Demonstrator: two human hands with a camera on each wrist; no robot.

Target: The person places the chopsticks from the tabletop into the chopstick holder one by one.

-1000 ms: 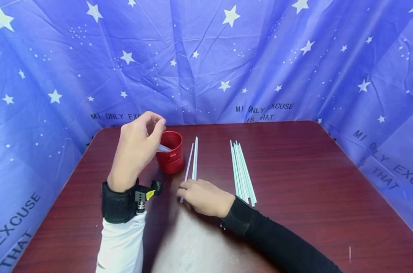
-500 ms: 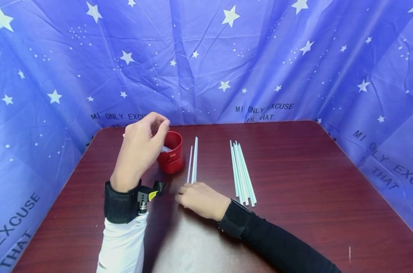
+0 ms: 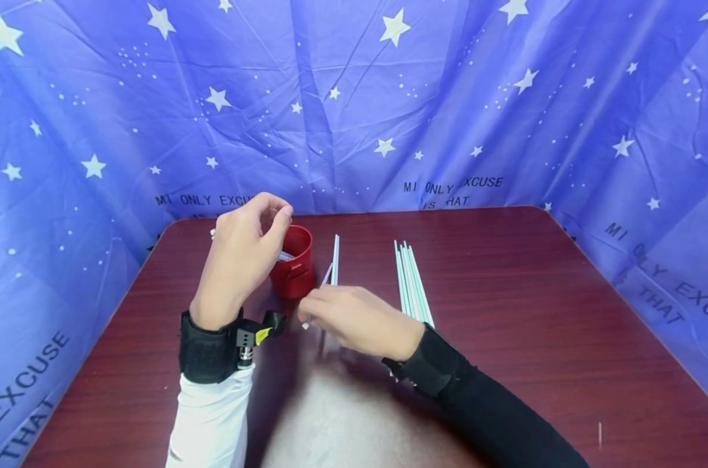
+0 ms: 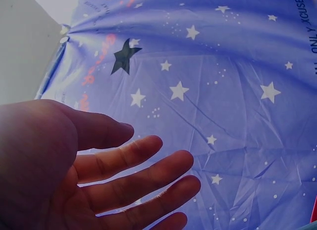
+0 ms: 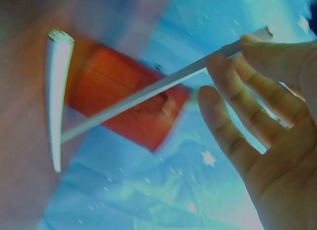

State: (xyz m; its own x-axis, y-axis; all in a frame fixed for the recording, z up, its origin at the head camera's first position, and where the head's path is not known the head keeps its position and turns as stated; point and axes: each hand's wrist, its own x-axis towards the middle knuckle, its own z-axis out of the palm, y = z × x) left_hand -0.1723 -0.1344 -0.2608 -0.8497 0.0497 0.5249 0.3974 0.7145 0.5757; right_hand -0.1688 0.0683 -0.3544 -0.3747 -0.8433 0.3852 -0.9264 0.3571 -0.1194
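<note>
A red cup (image 3: 295, 270) stands on the dark red table (image 3: 506, 312), with a white straw piece (image 3: 283, 255) showing inside it. My left hand (image 3: 274, 213) hovers over the cup's left rim; in the left wrist view the left hand (image 4: 148, 163) has relaxed fingers and holds nothing. My right hand (image 3: 310, 311) pinches a thin white straw (image 3: 324, 281) just right of the cup, its near end lifted. The right wrist view shows the straw (image 5: 148, 91) crossing in front of the cup (image 5: 129, 108), held by my fingertips (image 5: 242, 46). Another straw (image 3: 335, 260) lies flat beside it.
A bundle of several white straws (image 3: 411, 279) lies to the right of my right hand. Blue star-printed cloth (image 3: 389, 97) walls the table at the back and both sides. The right half and near part of the table are bare.
My right hand has moved up and forward, taking one of the two straws beside the cup off the table. My left hand has stayed over the cup.
</note>
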